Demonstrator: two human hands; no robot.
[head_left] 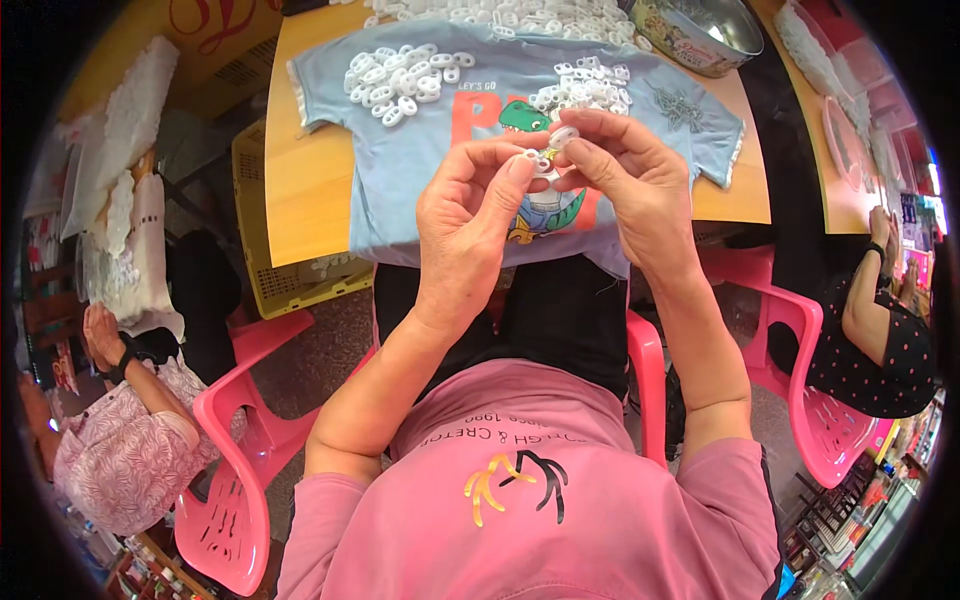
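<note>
Some white pieces (563,137) between left hand (464,218) and right hand (637,183)

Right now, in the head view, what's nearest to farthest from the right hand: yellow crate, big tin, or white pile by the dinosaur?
1. White pile, just beyond the right hand.
2. Big tin, far right.
3. Yellow crate, over on the left.

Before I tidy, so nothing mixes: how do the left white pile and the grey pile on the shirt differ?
The left white pile has rounded pieces; the grey pile has thin-looking ones. The left white pile is heaped; the grey pile lies flatter. Both rest on the blue shirt.
</note>
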